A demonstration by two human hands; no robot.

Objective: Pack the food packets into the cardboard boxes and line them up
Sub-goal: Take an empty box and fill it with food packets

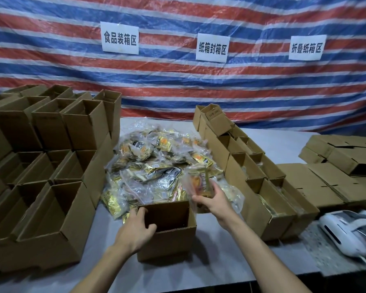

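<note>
We face an upright brown cardboard box (167,235), top open. Just behind it lies a heap of gold food packets (152,163) in clear bags. One packet (201,182) is held tilted over the box's far right corner. Open stacked boxes (51,218) stand at left, a row of boxes (268,210) at right.

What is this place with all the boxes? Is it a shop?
More likely a small packing workshop: rows of open cardboard boxes, a pile of food packets on the table, and paper signs on a striped tarp marking work zones.
</note>
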